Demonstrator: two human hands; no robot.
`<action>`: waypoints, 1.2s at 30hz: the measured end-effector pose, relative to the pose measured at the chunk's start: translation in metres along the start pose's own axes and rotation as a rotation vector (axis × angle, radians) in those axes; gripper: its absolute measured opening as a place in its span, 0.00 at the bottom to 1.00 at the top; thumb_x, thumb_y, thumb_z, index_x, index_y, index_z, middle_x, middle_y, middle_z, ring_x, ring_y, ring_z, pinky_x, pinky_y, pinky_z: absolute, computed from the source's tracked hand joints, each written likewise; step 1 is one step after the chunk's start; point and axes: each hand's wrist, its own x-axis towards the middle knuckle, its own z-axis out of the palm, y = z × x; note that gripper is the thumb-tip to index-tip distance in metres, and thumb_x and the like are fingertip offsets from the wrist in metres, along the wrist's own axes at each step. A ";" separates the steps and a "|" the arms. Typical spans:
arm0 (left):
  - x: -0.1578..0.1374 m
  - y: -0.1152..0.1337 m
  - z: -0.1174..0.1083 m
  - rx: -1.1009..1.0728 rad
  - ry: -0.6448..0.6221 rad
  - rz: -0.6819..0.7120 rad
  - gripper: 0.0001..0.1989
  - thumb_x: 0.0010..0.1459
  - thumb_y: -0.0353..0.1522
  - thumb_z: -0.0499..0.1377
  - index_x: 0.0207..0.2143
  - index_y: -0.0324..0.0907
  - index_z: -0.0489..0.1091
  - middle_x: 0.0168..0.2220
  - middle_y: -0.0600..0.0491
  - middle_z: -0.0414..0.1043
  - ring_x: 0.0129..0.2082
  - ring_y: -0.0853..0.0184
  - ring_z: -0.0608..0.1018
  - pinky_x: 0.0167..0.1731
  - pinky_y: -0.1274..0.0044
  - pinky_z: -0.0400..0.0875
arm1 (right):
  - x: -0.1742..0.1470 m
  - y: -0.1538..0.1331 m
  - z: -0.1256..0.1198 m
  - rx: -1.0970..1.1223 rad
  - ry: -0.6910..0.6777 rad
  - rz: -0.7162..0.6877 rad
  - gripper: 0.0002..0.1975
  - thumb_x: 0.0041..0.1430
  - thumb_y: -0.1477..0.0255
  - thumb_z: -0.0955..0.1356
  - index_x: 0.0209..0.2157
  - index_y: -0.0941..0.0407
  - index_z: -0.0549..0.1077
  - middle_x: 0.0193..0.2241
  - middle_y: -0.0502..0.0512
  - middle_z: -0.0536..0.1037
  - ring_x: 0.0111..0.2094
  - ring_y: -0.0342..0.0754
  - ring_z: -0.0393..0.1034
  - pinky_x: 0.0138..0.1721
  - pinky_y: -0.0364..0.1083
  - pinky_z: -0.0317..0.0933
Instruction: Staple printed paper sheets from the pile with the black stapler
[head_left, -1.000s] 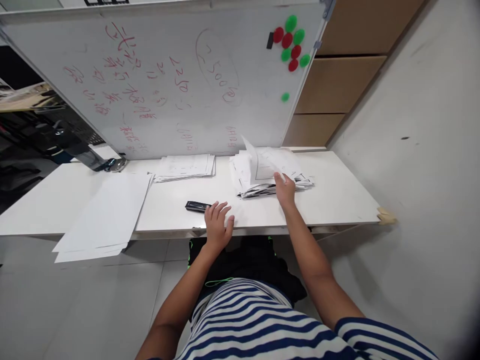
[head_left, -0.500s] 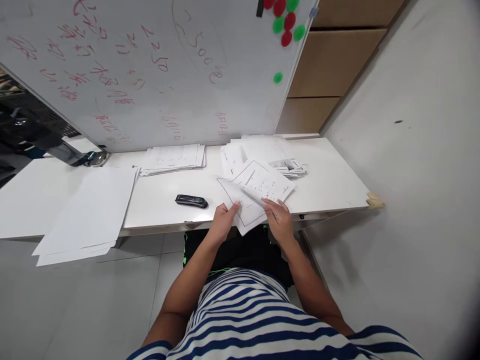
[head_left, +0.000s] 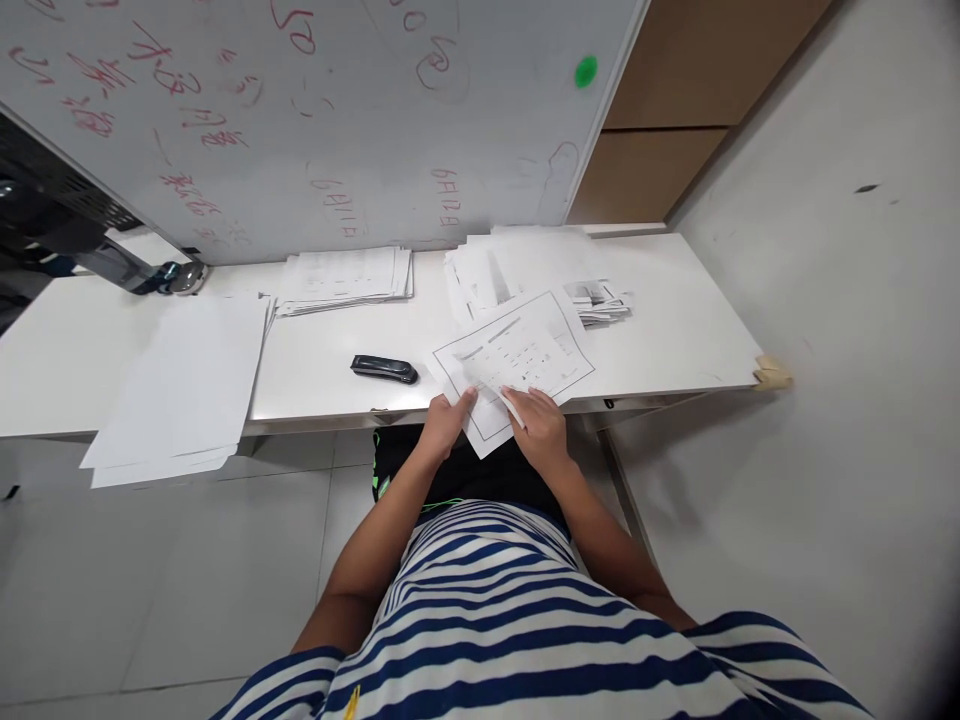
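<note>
Right now the printed sheet (head_left: 529,345) sits at the middle of the frame, tilted cornerwise, its near corner jutting past the front edge of the white tabletop (head_left: 675,345) above the person's dark lap. From where I stand, the left hand (head_left: 442,425) pinches its lower left border, thumb on top and the other fingers hidden underneath. The right hand (head_left: 541,428) lies over the lower right part, its fingers close together beside a turned-up white flap; I cannot tell whether they grip it. Whether it is one sheet or several I can't make out either. Its far edge overlaps, to the eye, an untidy paper pile (head_left: 536,250), which reaches back to the foot of the whiteboard (head_left: 375,110), so there is little room that way. Just left of the sheet rests a black stapler (head_left: 384,369), set in from the front edge, with a strip of white surface between it and a neater stack (head_left: 345,277) farther back. At the left, large blank sheets (head_left: 176,385) run out over the front edge. The roomiest stretch is to the right, from the pile across to the grey wall (head_left: 825,350), where a tan piece (head_left: 772,373) covers the front corner.
</note>
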 end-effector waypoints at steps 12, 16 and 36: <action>-0.013 0.001 0.002 -0.206 -0.198 0.018 0.30 0.56 0.50 0.66 0.54 0.39 0.74 0.54 0.43 0.78 0.57 0.53 0.77 0.61 0.62 0.67 | -0.003 -0.019 0.018 -0.096 -0.031 -0.003 0.15 0.69 0.71 0.63 0.49 0.49 0.80 0.52 0.55 0.81 0.53 0.54 0.77 0.52 0.56 0.70; -0.013 0.001 0.002 -0.213 -0.194 0.008 0.27 0.56 0.46 0.67 0.53 0.40 0.75 0.55 0.43 0.77 0.59 0.53 0.76 0.62 0.63 0.65 | -0.008 -0.021 0.021 -0.112 -0.067 0.006 0.16 0.70 0.72 0.62 0.52 0.49 0.77 0.55 0.56 0.79 0.56 0.55 0.74 0.61 0.61 0.60; -0.005 -0.006 -0.021 0.266 -0.110 0.132 0.27 0.60 0.49 0.61 0.51 0.37 0.76 0.54 0.41 0.77 0.57 0.51 0.76 0.60 0.61 0.67 | 0.220 0.055 -0.061 -0.535 0.251 0.001 0.27 0.74 0.71 0.49 0.69 0.53 0.58 0.67 0.60 0.64 0.70 0.55 0.54 0.65 0.61 0.59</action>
